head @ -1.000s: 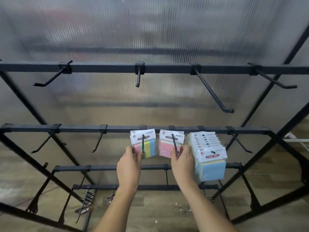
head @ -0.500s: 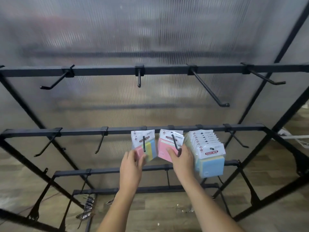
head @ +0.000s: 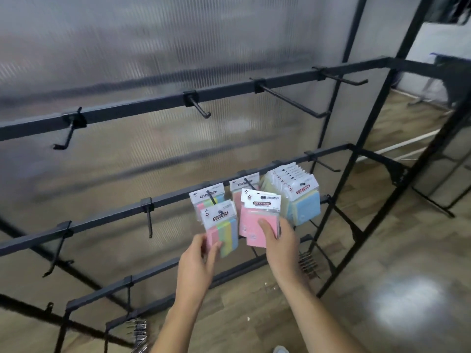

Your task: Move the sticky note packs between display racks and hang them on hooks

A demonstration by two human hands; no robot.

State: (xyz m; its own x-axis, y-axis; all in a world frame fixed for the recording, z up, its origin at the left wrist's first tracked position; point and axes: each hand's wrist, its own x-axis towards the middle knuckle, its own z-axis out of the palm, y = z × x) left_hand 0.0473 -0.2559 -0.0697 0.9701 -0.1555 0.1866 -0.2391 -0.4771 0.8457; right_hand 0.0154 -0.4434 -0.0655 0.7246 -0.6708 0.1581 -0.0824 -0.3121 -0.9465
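My left hand (head: 197, 261) pinches the lower edge of a striped multicolour sticky note pack (head: 221, 228), held off its hook in front of the rack. My right hand (head: 279, 238) grips a pink sticky note pack (head: 257, 215), thumb across its front, also off the hook. Behind them another striped pack (head: 207, 198) and another pack (head: 243, 184) still hang on middle-bar hooks. To the right a thick row of blue and yellow packs (head: 298, 197) hangs on one hook.
The black metal display rack (head: 163, 100) has several bare hooks (head: 293, 101) on its top and middle bars. A translucent ribbed panel stands behind it. Spare hooks (head: 309, 267) lie low on the frame. Wooden floor lies to the right.
Both hands have pulled a pack each off the middle-bar hooks toward me. The view has swung to the right and tilted.
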